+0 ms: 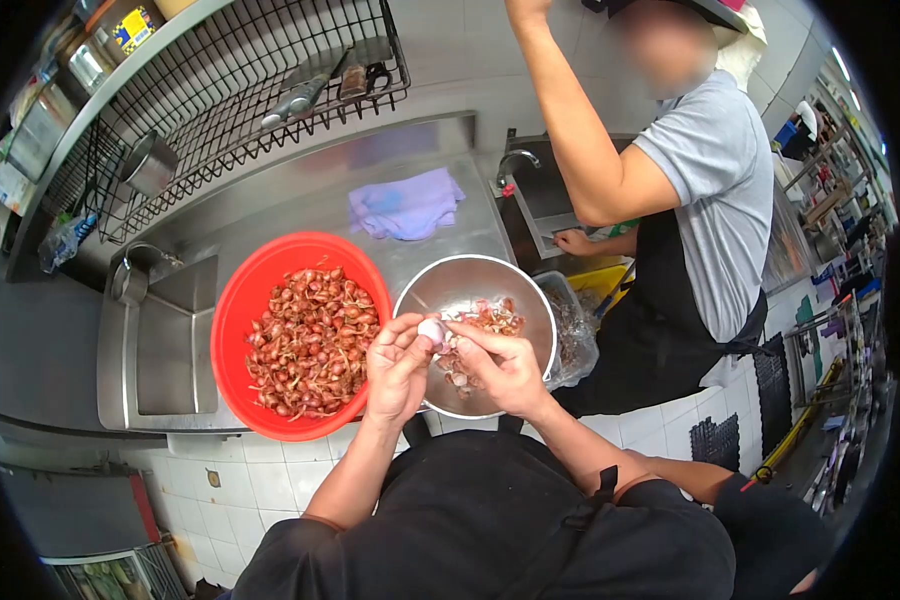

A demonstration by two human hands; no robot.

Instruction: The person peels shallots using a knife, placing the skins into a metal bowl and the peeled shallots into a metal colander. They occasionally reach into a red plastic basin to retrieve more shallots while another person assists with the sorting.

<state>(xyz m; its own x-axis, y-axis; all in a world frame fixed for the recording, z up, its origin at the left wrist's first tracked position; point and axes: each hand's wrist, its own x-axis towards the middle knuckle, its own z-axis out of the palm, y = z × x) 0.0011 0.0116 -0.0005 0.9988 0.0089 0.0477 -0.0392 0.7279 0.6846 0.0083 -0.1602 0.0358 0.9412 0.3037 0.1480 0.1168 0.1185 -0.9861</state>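
Note:
My left hand (398, 370) pinches a pale, peeled shallot (431, 331) between thumb and fingertips. My right hand (500, 368) is closed, its fingertips close against the shallot's right side; whether they grip something small is hidden. Both hands are over a steel mixing bowl (547, 318) containing shallots and loose skins. To the left, a red plastic basin (232, 312) is full of unpeeled shallots (310, 340) with reddish-brown skins.
A purple cloth (407, 204) lies on the steel counter (355, 172) behind the bowl. The left has a sink (177, 340); above hangs a wire rack (240, 80). A clear plastic bag (573, 345) touches the bowl's right side. A co-worker (710, 180) stands right, by another sink.

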